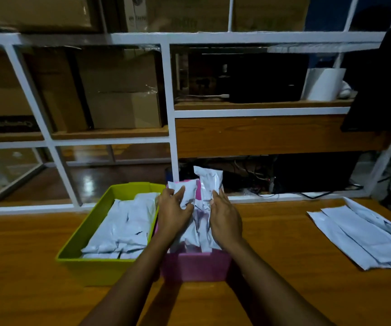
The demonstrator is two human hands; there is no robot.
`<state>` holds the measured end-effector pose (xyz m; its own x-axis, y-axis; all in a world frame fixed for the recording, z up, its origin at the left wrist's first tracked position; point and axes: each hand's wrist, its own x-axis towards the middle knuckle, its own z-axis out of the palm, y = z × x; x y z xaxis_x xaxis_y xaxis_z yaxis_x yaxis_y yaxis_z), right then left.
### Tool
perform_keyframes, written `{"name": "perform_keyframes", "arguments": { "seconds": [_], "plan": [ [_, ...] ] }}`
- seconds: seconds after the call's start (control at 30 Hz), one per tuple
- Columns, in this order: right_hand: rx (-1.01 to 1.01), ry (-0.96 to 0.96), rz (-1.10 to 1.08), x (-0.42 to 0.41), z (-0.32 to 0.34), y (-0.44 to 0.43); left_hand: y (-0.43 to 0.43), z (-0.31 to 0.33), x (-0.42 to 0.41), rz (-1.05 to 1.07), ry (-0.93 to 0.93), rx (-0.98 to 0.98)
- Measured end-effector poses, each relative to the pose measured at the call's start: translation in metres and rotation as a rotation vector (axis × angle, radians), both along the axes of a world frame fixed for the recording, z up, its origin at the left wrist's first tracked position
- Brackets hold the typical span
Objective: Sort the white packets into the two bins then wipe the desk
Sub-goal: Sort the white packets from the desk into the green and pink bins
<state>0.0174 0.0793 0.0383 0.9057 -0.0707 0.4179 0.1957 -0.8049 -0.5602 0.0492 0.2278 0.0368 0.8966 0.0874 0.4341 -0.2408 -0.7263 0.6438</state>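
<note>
Both my hands are on the bundle of packets (207, 182) that stands on end in the pink bin (194, 267), which sits mid-desk towards the far edge, touching the green bin (72, 241) on its left. My left hand (173, 212) has its thumb and fingers curled into a crumpled packet at the bundle's left side. My right hand (225, 217) lies with fairly straight fingers pressed flat against the right side, so the bundle is squeezed between the two. The packets are thin, glossy white plastic, soft and creased, and the tallest pokes well above the pink rim. Those in the green bin lie flat in overlapping layers (124, 222) and fill it almost to the top. What matters for the coming move is the loose pile (364, 238) not yet sorted. It lies flat on the desk (36, 267) near the right edge, well apart from both bins, off to the right of my right hand. Its long axes slant from far-left to near-right. My right hand is clearly the nearer one, so I judge it should make that reach. The desk is smooth varnished wood, so the slick packets should slide easily. A white roll (324, 84) stands on the shelf (260, 105) behind.
</note>
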Motion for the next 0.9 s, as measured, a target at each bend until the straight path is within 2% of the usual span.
{"name": "perform_keyframes", "arguments": {
  "seconds": [0.1, 0.2, 0.27, 0.33, 0.43, 0.53, 0.67, 0.77, 0.9],
  "plan": [
    [-0.046, 0.071, -0.04, 0.042, -0.02, 0.016, 0.004, -0.021, 0.04, -0.022, 0.074, 0.174],
    [-0.171, 0.183, -0.079, 0.072, -0.042, 0.028, 0.007, -0.046, 0.07, -0.074, 0.277, 0.39],
    [-0.279, 0.33, -0.077, 0.08, -0.059, 0.031, 0.008, -0.065, 0.082, -0.167, 0.48, 0.534],
    [-0.34, 0.521, -0.087, 0.083, -0.068, 0.033, 0.01, -0.077, 0.091, -0.226, 0.601, 0.584],
    [-0.379, 0.594, -0.07, 0.093, -0.066, 0.034, 0.011, -0.075, 0.103, -0.282, 0.603, 0.662],
    [-0.437, 0.616, 0.074, 0.106, -0.053, 0.026, 0.014, -0.057, 0.111, -0.423, 0.666, 0.756],
    [-0.681, 0.859, 0.255, 0.118, -0.047, 0.013, 0.019, -0.038, 0.109, -0.551, 0.722, 0.937],
    [-0.744, 0.98, 0.275, 0.121, -0.063, 0.013, 0.016, -0.053, 0.108, -0.548, 0.717, 0.964],
    [-0.722, 0.99, 0.275, 0.124, -0.077, 0.013, 0.01, -0.083, 0.112, -0.49, 0.709, 0.943]
  ]
}}
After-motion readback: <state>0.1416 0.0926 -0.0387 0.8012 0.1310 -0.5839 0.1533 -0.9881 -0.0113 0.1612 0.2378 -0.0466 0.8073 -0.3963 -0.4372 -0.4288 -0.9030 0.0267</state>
